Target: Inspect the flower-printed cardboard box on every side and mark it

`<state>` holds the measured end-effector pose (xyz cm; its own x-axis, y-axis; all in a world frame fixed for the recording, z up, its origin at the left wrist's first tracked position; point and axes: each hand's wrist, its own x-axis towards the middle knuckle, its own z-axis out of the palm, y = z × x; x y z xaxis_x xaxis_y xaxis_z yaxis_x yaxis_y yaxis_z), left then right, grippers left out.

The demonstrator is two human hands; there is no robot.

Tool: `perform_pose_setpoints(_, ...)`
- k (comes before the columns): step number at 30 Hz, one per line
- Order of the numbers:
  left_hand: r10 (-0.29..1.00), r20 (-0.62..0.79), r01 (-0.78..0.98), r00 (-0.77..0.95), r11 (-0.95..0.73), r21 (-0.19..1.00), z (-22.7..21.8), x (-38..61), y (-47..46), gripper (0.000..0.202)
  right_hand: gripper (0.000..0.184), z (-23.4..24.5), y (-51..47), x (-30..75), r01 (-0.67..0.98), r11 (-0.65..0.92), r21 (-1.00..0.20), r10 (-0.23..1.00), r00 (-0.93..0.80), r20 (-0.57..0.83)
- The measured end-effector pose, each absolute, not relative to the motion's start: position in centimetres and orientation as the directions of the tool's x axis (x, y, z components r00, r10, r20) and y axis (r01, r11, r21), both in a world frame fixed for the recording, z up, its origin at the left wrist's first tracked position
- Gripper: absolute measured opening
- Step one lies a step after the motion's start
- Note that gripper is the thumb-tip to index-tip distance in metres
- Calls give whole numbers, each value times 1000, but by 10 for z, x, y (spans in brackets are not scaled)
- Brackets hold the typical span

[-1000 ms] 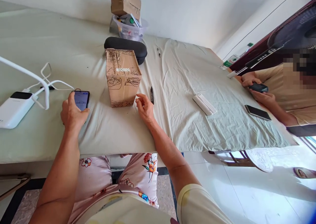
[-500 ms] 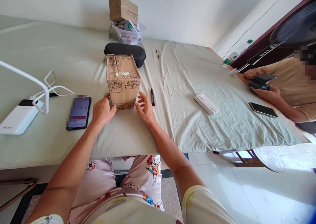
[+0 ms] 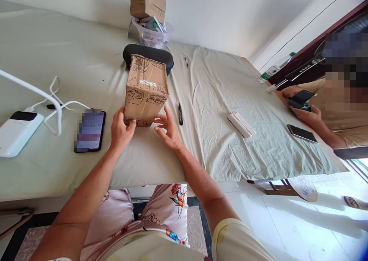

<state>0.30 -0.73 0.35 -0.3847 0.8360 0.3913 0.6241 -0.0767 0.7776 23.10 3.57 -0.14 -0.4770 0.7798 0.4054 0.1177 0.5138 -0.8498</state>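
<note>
Two hands [image 3: 122,129] [image 3: 168,129] flank cardboard box [image 3: 146,90], long axis forward.

White wall [image 3: 218,19], sunlit white floor tiles [image 3: 253,230], patterned rug [image 3: 197,230], sheet-covered table [image 3: 71,50]

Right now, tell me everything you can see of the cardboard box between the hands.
A brown cardboard box, taped along its seam, is covered in black hand-drawn line flowers and has a small white strip on top. It sits on the pale green cloth, in front of a black hard case. The left hand touches its near corner; the right hand is just beside it.
</note>
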Motion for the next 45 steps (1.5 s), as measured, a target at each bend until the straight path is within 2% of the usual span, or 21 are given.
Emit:
perform_pose_setpoints(6,732,498,602,-465,-150,784,7,3,-10,50,96,-2,35,231,106,496,-862,743,-565,358)
perform_pose_setpoints(9,675,565,640,-474,-176,748,10,-1,-11,48,86,-6,37,229,126,490,-863,751,-563,344)
perform_pose_setpoints(11,655,601,669,-457,-192,718,14,-4,-12,46,70,-7,41,230,167,465,-870,818,-456,349)
perform_pose_setpoints(14,667,614,712,-422,-176,680,19,-5,-14,38,55,-6,49,237,192,393,-899,917,-156,367)
perform_pose_setpoints(16,684,599,728,-415,-145,670,21,-3,-16,34,49,-4,54,242,204,359,-911,930,5,368)
perform_pose_setpoints(18,693,584,731,-423,-119,672,21,0,-16,35,44,-3,57,244,241,352,-905,923,74,378)
perform_pose_setpoints(21,702,550,711,-452,-88,697,19,0,-15,46,40,-2,56,242,303,345,-888,930,16,367)
perform_pose_setpoints(25,732,500,671,-463,-80,738,14,-3,-11,50,35,0,52,239,447,296,-844,955,-143,260)
perform_pose_setpoints(29,727,521,673,-446,-111,731,11,-3,-8,56,33,1,50,239,557,280,-782,960,-176,219)
perform_pose_setpoints(32,735,523,678,-431,-119,726,10,0,-9,57,44,-2,51,238,524,321,-789,945,-127,301)
perform_pose_setpoints(36,746,523,692,-412,-117,712,12,4,-11,57,75,-6,53,237,444,418,-792,900,-85,427)
perform_pose_setpoints(45,727,546,706,-416,-121,698,12,7,-13,57,57,2,47,240,415,452,-790,885,-97,455)
